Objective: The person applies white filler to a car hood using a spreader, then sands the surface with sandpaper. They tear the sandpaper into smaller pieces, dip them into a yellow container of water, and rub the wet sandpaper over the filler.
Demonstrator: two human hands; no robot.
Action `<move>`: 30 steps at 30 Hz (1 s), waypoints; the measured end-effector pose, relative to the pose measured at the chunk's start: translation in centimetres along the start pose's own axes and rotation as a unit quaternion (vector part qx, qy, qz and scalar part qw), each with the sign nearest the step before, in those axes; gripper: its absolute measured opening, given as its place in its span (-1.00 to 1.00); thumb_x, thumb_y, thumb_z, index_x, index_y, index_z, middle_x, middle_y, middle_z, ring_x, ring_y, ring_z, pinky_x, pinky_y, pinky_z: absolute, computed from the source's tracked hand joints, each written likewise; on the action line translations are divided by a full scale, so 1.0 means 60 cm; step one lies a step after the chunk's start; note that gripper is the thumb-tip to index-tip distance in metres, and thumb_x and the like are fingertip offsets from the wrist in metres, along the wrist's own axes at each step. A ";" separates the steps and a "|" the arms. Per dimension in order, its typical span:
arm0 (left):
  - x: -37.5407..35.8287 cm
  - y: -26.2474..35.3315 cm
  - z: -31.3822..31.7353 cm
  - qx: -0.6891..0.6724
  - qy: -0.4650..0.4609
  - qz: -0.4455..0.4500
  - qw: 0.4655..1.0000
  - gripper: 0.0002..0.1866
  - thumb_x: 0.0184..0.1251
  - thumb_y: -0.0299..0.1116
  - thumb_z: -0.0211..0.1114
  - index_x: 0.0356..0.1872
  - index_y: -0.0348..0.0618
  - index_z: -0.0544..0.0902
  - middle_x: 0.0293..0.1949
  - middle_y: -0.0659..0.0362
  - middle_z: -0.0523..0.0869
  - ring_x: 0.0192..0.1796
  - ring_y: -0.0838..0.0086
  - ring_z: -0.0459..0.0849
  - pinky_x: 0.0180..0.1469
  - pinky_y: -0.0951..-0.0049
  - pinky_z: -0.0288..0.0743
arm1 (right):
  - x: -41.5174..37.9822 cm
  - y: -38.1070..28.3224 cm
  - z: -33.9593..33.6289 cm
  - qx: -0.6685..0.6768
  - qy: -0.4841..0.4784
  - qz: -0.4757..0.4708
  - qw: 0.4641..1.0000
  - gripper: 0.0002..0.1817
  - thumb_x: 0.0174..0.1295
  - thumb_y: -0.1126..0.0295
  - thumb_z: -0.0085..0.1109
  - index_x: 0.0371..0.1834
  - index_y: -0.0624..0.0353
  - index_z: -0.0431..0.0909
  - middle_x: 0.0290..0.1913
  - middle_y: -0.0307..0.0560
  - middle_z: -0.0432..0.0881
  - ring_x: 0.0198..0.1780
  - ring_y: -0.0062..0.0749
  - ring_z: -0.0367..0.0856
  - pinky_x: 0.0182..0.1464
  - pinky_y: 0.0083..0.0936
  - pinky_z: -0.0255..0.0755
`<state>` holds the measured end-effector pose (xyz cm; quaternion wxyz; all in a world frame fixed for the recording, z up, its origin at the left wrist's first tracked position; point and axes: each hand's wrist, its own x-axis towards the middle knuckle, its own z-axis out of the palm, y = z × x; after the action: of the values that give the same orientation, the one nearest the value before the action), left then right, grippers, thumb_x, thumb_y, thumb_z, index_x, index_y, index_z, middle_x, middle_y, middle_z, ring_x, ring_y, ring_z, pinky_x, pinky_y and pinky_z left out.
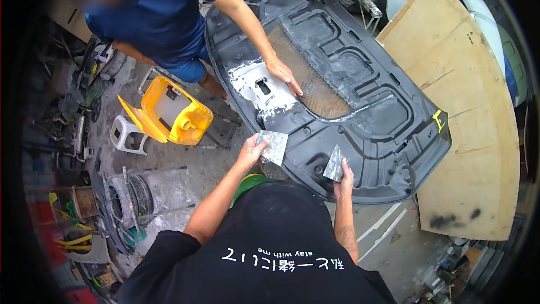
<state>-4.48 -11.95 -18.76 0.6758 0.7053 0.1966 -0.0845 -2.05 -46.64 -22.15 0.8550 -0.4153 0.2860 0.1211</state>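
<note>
grey plate (334,165), tip forward (right hand (345,179))

- panel (360,135): black, with a smeared white patch (247,76);
- mesh (323,93): brown, finely patterned;
- container (194,126): yellow;
- stool (128,134): white;
- near shirt (275,214): black, white lettering (284,259);
- co-worker's shirt (152,17): dark blue

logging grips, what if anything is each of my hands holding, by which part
Your left hand holds a pale flat piece by its left edge; your right hand holds a grey flat piece by its right edge.
</note>
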 end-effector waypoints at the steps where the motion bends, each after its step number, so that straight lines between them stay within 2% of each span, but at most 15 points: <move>1: -0.003 -0.007 0.003 -0.004 0.032 0.017 0.999 -0.74 0.47 -0.32 0.21 0.04 -0.23 0.65 -0.29 0.26 0.76 -0.39 0.62 0.68 -0.42 0.53 0.55 | 0.006 0.008 -0.008 0.002 0.002 0.000 1.000 -0.67 0.41 0.22 0.27 0.09 0.20 0.59 -0.06 -0.19 0.73 -0.06 -0.44 0.73 0.04 -0.45 0.59; 3: -0.011 -0.016 0.006 -0.024 0.042 0.024 0.999 -0.74 0.47 -0.32 0.21 0.05 -0.22 0.65 -0.29 0.27 0.76 -0.38 0.61 0.68 -0.40 0.52 0.55 | 0.013 0.015 -0.016 0.013 -0.035 0.017 0.999 -0.68 0.42 0.21 0.27 0.08 0.18 0.60 -0.04 -0.20 0.73 -0.06 -0.44 0.73 0.03 -0.44 0.59; 5: -0.020 -0.022 0.004 -0.048 0.058 0.031 0.997 -0.74 0.48 -0.32 0.21 0.05 -0.21 0.65 -0.29 0.28 0.76 -0.37 0.61 0.68 -0.38 0.52 0.56 | 0.016 0.018 -0.016 0.017 -0.027 0.017 0.999 -0.68 0.42 0.21 0.27 0.08 0.17 0.60 -0.05 -0.20 0.73 -0.06 -0.44 0.73 0.03 -0.43 0.60; 7: -0.033 -0.016 -0.004 -0.061 0.070 -0.018 0.996 -0.74 0.48 -0.32 0.21 0.06 -0.20 0.66 -0.27 0.27 0.76 -0.32 0.60 0.70 -0.33 0.50 0.57 | 0.018 0.018 -0.011 0.015 -0.042 0.023 0.999 -0.68 0.42 0.21 0.25 0.09 0.18 0.60 -0.06 -0.20 0.74 -0.06 -0.45 0.73 0.03 -0.44 0.60; 11: -0.059 -0.011 -0.022 -0.065 0.105 -0.027 0.992 -0.74 0.49 -0.30 0.21 0.06 -0.18 0.66 -0.24 0.27 0.76 -0.27 0.60 0.71 -0.30 0.49 0.58 | 0.037 0.021 -0.007 0.003 -0.077 0.045 0.996 -0.67 0.44 0.21 0.22 0.13 0.17 0.59 -0.05 -0.20 0.74 -0.07 -0.45 0.74 -0.01 -0.44 0.61; 13: -0.070 -0.009 -0.036 -0.044 0.104 -0.027 0.993 -0.72 0.49 -0.30 0.22 0.09 -0.22 0.64 -0.14 0.27 0.76 -0.16 0.57 0.71 -0.09 0.48 0.58 | 0.049 0.026 -0.001 0.011 -0.085 0.041 0.995 -0.66 0.45 0.20 0.20 0.15 0.15 0.58 -0.05 -0.20 0.74 -0.11 -0.45 0.74 -0.08 -0.43 0.63; 14: -0.076 -0.007 -0.042 -0.026 0.114 -0.042 0.992 -0.71 0.48 -0.26 0.23 0.08 -0.18 0.64 -0.14 0.27 0.77 -0.19 0.59 0.71 -0.18 0.50 0.57 | 0.054 0.027 0.000 0.021 -0.095 0.049 0.994 -0.64 0.44 0.19 0.23 0.15 0.17 0.58 -0.03 -0.20 0.73 -0.06 -0.44 0.72 0.01 -0.42 0.59; 18: -0.082 -0.007 -0.055 -0.052 0.136 -0.038 0.989 -0.73 0.48 -0.24 0.23 0.06 -0.14 0.65 -0.18 0.29 0.77 -0.23 0.61 0.71 -0.25 0.52 0.55 | 0.065 0.035 0.001 0.043 -0.118 0.055 0.991 -0.64 0.44 0.19 0.23 0.15 0.17 0.58 -0.04 -0.21 0.73 -0.07 -0.44 0.72 -0.02 -0.40 0.60; 22: -0.084 -0.009 -0.051 -0.054 0.144 -0.041 0.987 -0.75 0.48 -0.23 0.23 0.03 -0.10 0.66 -0.21 0.31 0.77 -0.26 0.64 0.70 -0.28 0.53 0.53 | 0.068 0.044 -0.011 0.031 -0.121 0.059 0.990 -0.65 0.45 0.18 0.21 0.15 0.17 0.58 -0.05 -0.20 0.73 -0.09 -0.44 0.72 -0.04 -0.38 0.61; 29: -0.063 -0.005 -0.042 -0.036 0.105 -0.027 0.994 -0.77 0.49 -0.23 0.24 0.01 -0.07 0.67 -0.22 0.32 0.77 -0.26 0.63 0.70 -0.28 0.56 0.51 | 0.068 0.040 -0.003 0.049 -0.114 0.054 0.991 -0.68 0.44 0.22 0.24 0.10 0.18 0.58 -0.08 -0.18 0.73 -0.13 -0.43 0.73 -0.04 -0.39 0.62; 30: -0.057 -0.009 -0.041 -0.039 0.105 -0.025 0.993 -0.77 0.48 -0.24 0.24 0.02 -0.07 0.67 -0.21 0.31 0.77 -0.25 0.63 0.70 -0.27 0.55 0.51 | 0.071 0.042 -0.003 0.030 -0.114 0.051 0.992 -0.66 0.46 0.20 0.18 0.13 0.18 0.58 -0.10 -0.18 0.74 -0.13 -0.43 0.73 -0.08 -0.39 0.62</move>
<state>-8.17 -10.08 -17.75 0.6762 0.6782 0.2872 -0.0188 0.16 -45.34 -26.36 0.8869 -0.3575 0.2112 0.2023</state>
